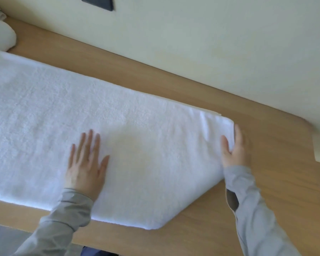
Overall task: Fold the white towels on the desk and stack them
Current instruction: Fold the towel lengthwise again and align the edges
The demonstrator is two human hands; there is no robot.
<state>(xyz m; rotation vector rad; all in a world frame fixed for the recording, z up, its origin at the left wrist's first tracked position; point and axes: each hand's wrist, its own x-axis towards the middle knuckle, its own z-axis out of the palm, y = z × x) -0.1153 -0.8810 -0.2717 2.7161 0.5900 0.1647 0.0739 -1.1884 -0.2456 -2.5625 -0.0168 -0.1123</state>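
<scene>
Mid-fold on the long white terry towel [127, 135]: left hand [85, 163] pressed flat, fingers spread, right hand [233, 150] pinching its 3 o'clock end. Next, probably flip that end toward 9 o'clock.

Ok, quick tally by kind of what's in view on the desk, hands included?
White towels: 2, the spread towel and a white bundle at far left, likely a towel.
Hands: 2, left hand flat on the spread towel, right hand pinching its end.
Total: 4.
</scene>
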